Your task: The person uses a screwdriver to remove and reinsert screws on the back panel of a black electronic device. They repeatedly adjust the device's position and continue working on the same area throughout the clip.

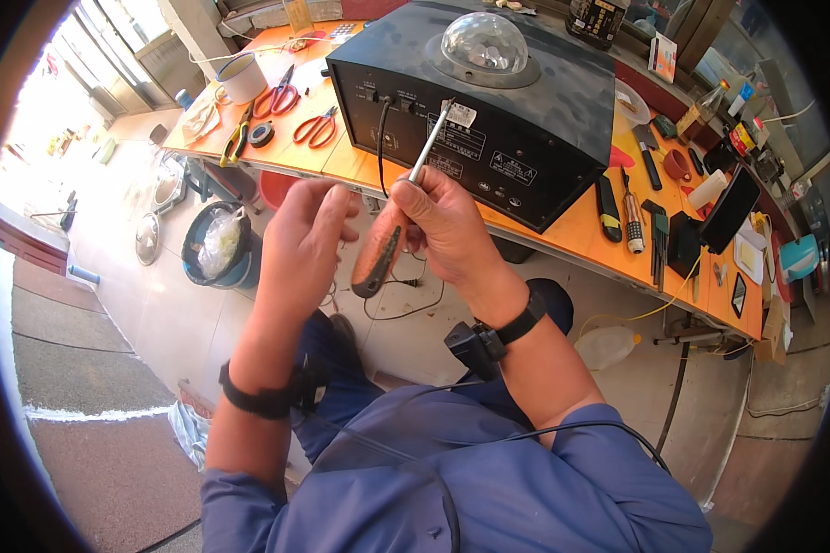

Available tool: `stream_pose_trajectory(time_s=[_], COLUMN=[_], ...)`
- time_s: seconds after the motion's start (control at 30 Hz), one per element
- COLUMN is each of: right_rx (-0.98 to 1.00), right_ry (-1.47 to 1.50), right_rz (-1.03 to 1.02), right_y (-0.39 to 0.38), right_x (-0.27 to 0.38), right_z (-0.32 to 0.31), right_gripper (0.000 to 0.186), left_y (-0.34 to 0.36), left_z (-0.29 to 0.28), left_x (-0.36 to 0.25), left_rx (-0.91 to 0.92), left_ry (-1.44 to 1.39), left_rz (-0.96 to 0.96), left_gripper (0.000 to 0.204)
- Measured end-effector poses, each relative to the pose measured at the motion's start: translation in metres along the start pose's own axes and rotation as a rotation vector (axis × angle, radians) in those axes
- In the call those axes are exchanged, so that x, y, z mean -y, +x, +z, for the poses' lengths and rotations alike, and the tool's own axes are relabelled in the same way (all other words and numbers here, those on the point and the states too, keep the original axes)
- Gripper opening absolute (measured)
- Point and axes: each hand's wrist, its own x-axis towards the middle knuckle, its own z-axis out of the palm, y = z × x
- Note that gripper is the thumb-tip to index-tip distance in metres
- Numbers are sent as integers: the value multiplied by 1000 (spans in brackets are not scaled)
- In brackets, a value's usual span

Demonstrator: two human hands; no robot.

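A screwdriver (381,249) with an orange and black handle is gripped in my right hand (443,221). Its metal shaft slants up, and its tip appears at the upper edge of the back panel of a black box-shaped device (378,78), beside a small white label (460,114). On top of the device sits a clear faceted dome (484,44). My left hand (312,226) is held just left of the screwdriver, its fingers curled inward; whatever they may hold is hidden. A black cord (382,152) hangs from the device's back.
On the orange table (337,161) at left lie red-handled scissors (315,127), pliers (238,138), black tape (262,135) and a mug (242,79). A utility knife (609,210), another screwdriver (633,221) and a phone (732,207) are at right. A bucket (194,263) stands on the floor.
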Motion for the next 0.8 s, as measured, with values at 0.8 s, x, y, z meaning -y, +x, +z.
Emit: stream_pose_trajectory(time_s=[0.8], right_rx=[-183], right_ry=[-312], right_rz=[82], right_y=[-109], right_x=[17], right_z=[-86], right_gripper=[31], left_y=[94], left_z=[113], left_x=[-10], left_rx=[-226], left_ry=[289], left_rz=[410], left_gripper=[27])
